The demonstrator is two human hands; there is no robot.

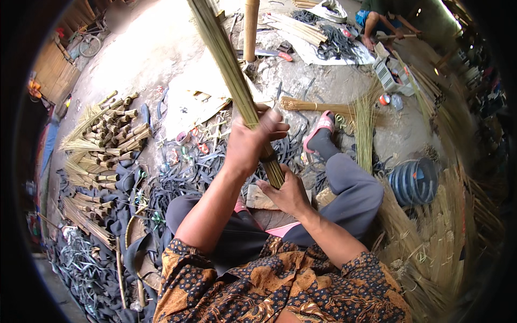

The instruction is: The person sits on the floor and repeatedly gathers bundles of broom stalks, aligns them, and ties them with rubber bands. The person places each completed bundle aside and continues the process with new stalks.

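Note:
A long bundle of thin greenish-brown sticks (229,70) slants from the top of the view down to between my knees. My left hand (249,141) is wrapped round its lower part, with the thumb and fingers slightly blurred. Just below that hand, a dark band (269,158) circles the sticks. At the bundle's bottom end my right hand (291,195) grips it from the right side. Beneath the right hand lies a pale wooden block (261,198) on the floor between my legs.
Short tied stick bundles (107,129) are piled at the left, above heaps of dark rubber strips (177,188). Loose sticks (364,134) and a blue ribbed bucket (413,182) lie to the right. A bamboo post (251,32) stands ahead. Another person (382,24) crouches at the far right.

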